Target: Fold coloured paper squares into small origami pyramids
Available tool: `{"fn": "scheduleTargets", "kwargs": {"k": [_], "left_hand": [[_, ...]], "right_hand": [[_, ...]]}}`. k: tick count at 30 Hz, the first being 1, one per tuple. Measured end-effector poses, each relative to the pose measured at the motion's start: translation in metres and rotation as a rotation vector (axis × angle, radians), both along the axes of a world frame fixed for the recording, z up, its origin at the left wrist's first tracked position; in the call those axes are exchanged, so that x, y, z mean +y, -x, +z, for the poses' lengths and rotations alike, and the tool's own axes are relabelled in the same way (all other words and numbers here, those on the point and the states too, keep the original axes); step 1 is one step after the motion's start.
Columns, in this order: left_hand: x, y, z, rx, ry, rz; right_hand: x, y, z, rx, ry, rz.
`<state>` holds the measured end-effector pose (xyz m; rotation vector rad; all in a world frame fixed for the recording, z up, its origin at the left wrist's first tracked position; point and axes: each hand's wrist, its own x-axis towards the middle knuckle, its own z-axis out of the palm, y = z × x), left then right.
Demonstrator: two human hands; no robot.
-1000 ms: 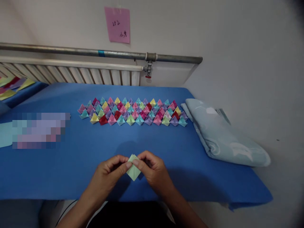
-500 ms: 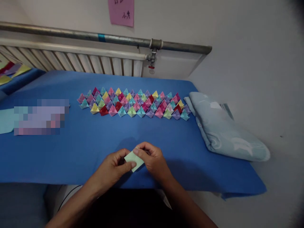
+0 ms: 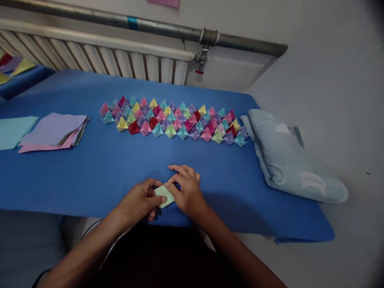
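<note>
A small pale green folded paper lies low against the blue cloth of the desk, close to the middle of its near edge, pinched from both sides. The left hand is curled, thumb and fingertips closed on the paper's left end; the right hand lies over its right end with the fingers loosely bent and the thumb pressing on the paper. Beyond the hands, toward the far edge, a long band of many small folded paper pieces in pink, red, yellow, green, teal and purple sits packed in touching rows, running left to right across the middle of the desk. Near the left edge lies a fanned stack of square sheets with a purple one on top, and just beside it a light blue sheet. At the right edge rests a folded pale blue cloth. Behind the far edge stand a white radiator and a grey pipe along the wall.
</note>
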<state>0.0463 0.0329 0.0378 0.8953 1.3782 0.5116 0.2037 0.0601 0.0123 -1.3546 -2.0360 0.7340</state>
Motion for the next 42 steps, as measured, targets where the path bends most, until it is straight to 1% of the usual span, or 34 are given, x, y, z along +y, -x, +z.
{"fn": "scheduleTargets", "kwargs": {"k": [3,5,6,7,8,10,11,13,15,17,20,22,24,25,26,27,28,30,36,42], "left_hand": [[0.000,-0.001,0.001,0.040,0.026,0.018],[0.000,0.003,0.001,0.078,0.042,-0.009],[0.000,0.007,0.001,0.126,0.023,-0.037],[0.000,0.011,0.001,0.200,-0.030,-0.067],[0.000,0.016,0.001,0.292,-0.124,-0.091],[0.000,0.024,-0.001,0.472,-0.424,-0.117],[0.000,0.027,-0.003,0.516,-0.588,-0.144],[0.000,0.028,-0.008,0.516,-0.883,-0.255],[0.001,0.026,-0.015,0.508,-1.079,-0.399],[0.002,0.024,-0.021,0.548,-1.192,-0.491],[0.003,0.028,-0.026,0.587,-1.266,-0.559],[0.003,0.033,-0.025,0.578,-1.296,-0.599],[0.002,0.038,-0.023,0.569,-1.288,-0.655],[0.002,0.040,-0.022,0.566,-1.271,-0.679],[0.002,0.042,-0.021,0.563,-1.252,-0.697],[0.001,0.043,-0.021,0.560,-1.238,-0.705],[0.001,0.043,-0.021,0.558,-1.233,-0.706],[0.002,0.043,-0.022,0.560,-1.247,-0.690],[0.006,0.040,-0.028,0.554,-1.311,-0.665],[0.006,0.043,-0.030,0.535,-1.343,-0.648]], "right_hand": [[-0.001,0.003,-0.004,-0.032,-0.040,0.000],[0.000,0.004,-0.005,-0.048,-0.053,-0.004],[0.000,0.004,-0.006,-0.056,-0.058,-0.007],[0.000,0.004,-0.006,-0.063,-0.060,-0.010],[0.000,0.004,-0.006,-0.069,-0.062,-0.010],[-0.001,0.004,-0.005,-0.081,-0.065,-0.007],[-0.001,0.004,-0.005,-0.090,-0.067,-0.005],[-0.002,0.005,-0.004,-0.115,-0.074,-0.009],[-0.001,0.006,-0.004,-0.141,-0.081,-0.015],[0.000,0.007,-0.005,-0.164,-0.085,-0.018],[0.001,0.007,-0.006,-0.179,-0.087,-0.033],[-0.001,0.005,-0.004,-0.154,-0.108,-0.075],[-0.005,-0.001,0.000,-0.081,-0.156,-0.097],[-0.009,-0.004,0.003,-0.038,-0.177,-0.078],[-0.013,-0.008,0.006,0.004,-0.200,-0.013],[-0.017,-0.012,0.008,0.011,-0.183,0.084],[-0.021,-0.016,0.009,0.001,-0.169,0.152],[-0.028,-0.021,0.010,-0.030,-0.162,0.206],[-0.032,-0.024,0.001,-0.122,-0.187,0.200],[-0.032,-0.024,0.002,-0.149,-0.196,0.211]]}}
